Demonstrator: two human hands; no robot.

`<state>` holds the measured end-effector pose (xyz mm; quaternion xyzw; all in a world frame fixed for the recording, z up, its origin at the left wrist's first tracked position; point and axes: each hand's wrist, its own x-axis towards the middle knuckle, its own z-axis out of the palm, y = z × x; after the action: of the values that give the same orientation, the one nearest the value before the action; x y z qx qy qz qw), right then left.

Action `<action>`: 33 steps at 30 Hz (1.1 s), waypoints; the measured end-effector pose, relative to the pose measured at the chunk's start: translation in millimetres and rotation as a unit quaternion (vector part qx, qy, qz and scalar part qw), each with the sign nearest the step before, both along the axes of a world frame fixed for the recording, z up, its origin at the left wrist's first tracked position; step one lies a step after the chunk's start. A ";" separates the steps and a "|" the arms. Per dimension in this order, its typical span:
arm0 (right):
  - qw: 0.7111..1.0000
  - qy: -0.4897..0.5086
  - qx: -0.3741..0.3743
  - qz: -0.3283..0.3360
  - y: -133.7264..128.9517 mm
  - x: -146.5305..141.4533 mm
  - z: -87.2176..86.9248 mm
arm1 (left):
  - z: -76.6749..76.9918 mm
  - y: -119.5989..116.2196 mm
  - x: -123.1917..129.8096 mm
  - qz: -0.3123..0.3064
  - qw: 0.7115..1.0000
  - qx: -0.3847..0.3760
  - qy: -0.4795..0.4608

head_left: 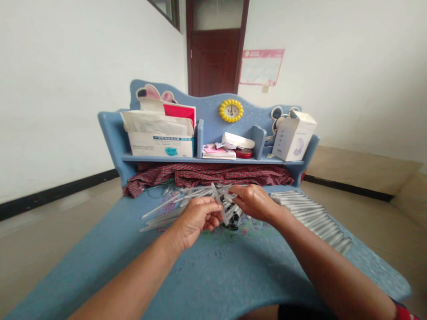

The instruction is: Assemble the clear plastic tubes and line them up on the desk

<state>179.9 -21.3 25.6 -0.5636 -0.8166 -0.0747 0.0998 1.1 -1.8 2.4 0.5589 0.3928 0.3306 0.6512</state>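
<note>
My left hand (pixel 202 218) pinches a clear plastic tube (pixel 220 205) that stands tilted near the middle of the blue desk. Just to its right, the fingers of my right hand (pixel 253 200) are pressed together over the pile; what they hold, if anything, is too small to make out. Small black parts (pixel 233 222) lie below and between the hands. Loose clear tubes (pixel 163 218) spread out left of my left hand. At the right, a row of similar tubes (pixel 312 215) lies side by side.
Behind the hands, a red checked cloth (pixel 213 174) is bunched under the desk's shelf (pixel 160 158). On the shelf are a mask box (pixel 162 144), papers, a red tin (pixel 244 153) and a white box (pixel 293 137). A yellow flower-shaped clock (pixel 231 110) is on the backboard.
</note>
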 end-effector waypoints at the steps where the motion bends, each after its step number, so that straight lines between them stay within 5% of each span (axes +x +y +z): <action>1: 1.000 -0.004 -0.002 -0.021 2.2 4.6 -1.8 | 1.0 0.4 -0.2 0.014 1.000 0.000 -0.012; 12: 0.990 -0.011 -0.097 -0.102 19.7 39.8 -32.3 | 2.1 4.7 -1.3 0.051 0.997 0.009 -0.051; 22: 0.993 -0.021 -0.105 -0.052 14.5 42.5 -36.7 | -4.7 10.1 -2.8 0.049 0.998 -0.005 -0.027; 33: 0.988 -0.118 -0.093 0.025 -1.7 13.9 -33.3 | -6.6 11.8 -3.6 0.038 0.999 -0.004 -0.023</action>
<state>193.8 -23.1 -7.7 -0.5371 -0.8398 -0.0622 -0.0482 -2.4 10.0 -4.3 0.5335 0.3998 0.3663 0.6492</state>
